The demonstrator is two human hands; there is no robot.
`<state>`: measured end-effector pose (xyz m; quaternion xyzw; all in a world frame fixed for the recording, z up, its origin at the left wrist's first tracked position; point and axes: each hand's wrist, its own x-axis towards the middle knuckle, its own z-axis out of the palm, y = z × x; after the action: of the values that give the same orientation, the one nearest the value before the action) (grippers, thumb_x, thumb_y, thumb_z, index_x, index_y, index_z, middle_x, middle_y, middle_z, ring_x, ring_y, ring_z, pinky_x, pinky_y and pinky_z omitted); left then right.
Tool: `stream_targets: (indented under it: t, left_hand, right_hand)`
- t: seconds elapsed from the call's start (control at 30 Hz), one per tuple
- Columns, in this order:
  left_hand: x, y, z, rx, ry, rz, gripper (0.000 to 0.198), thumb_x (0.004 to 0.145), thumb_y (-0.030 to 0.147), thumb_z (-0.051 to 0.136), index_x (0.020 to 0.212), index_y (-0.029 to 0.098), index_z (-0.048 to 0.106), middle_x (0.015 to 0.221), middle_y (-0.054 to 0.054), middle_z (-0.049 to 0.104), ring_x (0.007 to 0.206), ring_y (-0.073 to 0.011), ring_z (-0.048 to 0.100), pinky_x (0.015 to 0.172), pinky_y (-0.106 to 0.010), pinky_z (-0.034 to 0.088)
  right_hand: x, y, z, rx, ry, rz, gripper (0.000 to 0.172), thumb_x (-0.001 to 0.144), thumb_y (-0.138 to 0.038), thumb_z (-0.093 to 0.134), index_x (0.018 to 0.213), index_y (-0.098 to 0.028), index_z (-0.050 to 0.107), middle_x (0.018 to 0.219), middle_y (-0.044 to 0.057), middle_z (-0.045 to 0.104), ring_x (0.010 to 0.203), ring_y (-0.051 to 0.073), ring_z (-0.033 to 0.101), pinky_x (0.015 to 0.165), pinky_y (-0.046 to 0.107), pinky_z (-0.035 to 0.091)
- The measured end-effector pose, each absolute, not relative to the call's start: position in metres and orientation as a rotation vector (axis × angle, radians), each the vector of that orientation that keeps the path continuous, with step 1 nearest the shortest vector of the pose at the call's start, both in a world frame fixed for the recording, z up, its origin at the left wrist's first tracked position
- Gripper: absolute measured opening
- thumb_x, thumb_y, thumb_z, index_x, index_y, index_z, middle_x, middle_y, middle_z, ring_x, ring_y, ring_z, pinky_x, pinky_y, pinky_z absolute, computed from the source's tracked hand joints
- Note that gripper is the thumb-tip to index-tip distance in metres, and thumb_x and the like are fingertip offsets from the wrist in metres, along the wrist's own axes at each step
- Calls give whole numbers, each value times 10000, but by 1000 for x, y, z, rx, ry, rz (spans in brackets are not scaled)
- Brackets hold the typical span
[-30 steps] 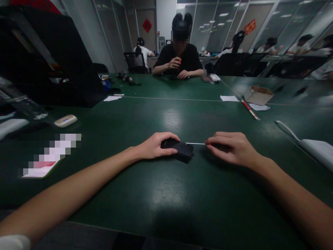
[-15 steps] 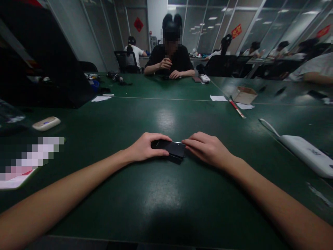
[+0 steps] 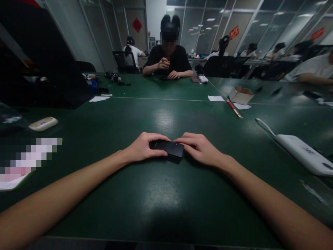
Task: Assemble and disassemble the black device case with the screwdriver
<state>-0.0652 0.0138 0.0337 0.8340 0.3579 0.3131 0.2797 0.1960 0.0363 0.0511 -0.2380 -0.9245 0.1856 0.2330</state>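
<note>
**Green counter (image 3: 104, 208), black box (image 3: 173, 149) lying crosswise**

The box lies on the counter between the left hand (image 3: 142, 147) and the right hand (image 3: 199, 147), its long axis running left to right, right end angled slightly nearer. The left hand is closer: its grip holds the left part, thumb along the near side, fingers along the far side. The right hand's fingertips bunch narrowly by the far right corner, touching or just beside; I cannot tell whether that grip holds anything. A white power bank (image 3: 303, 152) lies well apart rightward.
</note>
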Motion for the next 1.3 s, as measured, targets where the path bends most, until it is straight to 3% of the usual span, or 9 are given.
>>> stream_targets:
  t: [0.2, 0.53, 0.73, 0.9, 1.1, 1.3]
  left_hand:
    - [-63, 10, 34, 2246, 955, 847, 437, 789, 406, 754, 1148, 168, 683, 1078, -69, 728, 960, -198, 661, 837, -297, 479]
    - [-59, 7, 34, 2210, 955, 851, 421, 803, 412, 740, 1150, 184, 672, 1102, -70, 719, 999, -210, 661, 869, -308, 477]
    - [-59, 6, 35, 2208, 936, 862, 416, 811, 417, 733, 1152, 189, 670, 1113, -67, 715, 1014, -211, 655, 886, -306, 470]
    - [-59, 7, 34, 2209, 920, 855, 406, 810, 410, 736, 1144, 188, 674, 1104, -63, 712, 1006, -204, 652, 882, -304, 467]
    - [-58, 8, 32, 2221, 900, 867, 409, 807, 408, 739, 1143, 185, 671, 1105, -69, 716, 1006, -208, 657, 896, -315, 471]
    - [-57, 7, 32, 2216, 891, 873, 390, 817, 398, 731, 1138, 183, 669, 1098, -70, 715, 1003, -199, 658, 903, -310, 474]
  right_hand:
    - [199, 37, 45, -794, -2365, 854, 277, 973, -287, 507, 1093, -172, 728, 951, 59, 718, 834, 166, 639, 743, 276, 461]
    - [215, 25, 41, -756, -2399, 575, 208, 943, -226, 553, 1060, -154, 709, 901, 56, 700, 779, 143, 629, 700, 260, 466]
    - [220, 26, 45, -695, -2579, 320, 315, 992, -194, 447, 1244, -174, 635, 1128, 107, 663, 975, 181, 639, 812, 292, 484]
    - [225, 30, 51, -656, -2722, 5, 359, 981, -165, 419, 1284, -207, 608, 1190, 119, 662, 1017, 239, 607, 853, 392, 441]
    - [213, 29, 42, -616, -2573, 294, 380, 965, -108, 423, 1317, -199, 531, 1199, 112, 657, 1124, 220, 573, 975, 423, 397]
    - [205, 28, 36, -668, -2511, 431, 287, 996, -174, 451, 1260, -220, 553, 1174, 87, 666, 1094, 200, 587, 956, 397, 428]
